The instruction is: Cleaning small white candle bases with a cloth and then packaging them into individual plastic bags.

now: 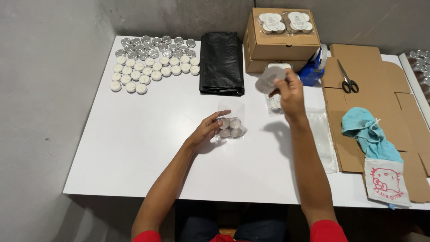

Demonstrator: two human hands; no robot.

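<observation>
My left hand [207, 128] rests on the white table [134, 148] and holds a small clear bag [230, 123] with several tealight candles inside. My right hand [289, 92] is raised over the table's middle right and pinches a round white paper label [268, 80]. Below it lies a stack of similar labels [274, 104] and a pile of clear plastic bags [323, 139].
Rows of tealight candles [152, 62] fill the far left. A folded black plastic bag [221, 62] lies beside two stacked cardboard boxes [280, 47] topped with packed candle bags. A blue tape dispenser [316, 67], scissors [347, 80] on flat cardboard [385, 98], and a turquoise cloth [369, 134] sit right.
</observation>
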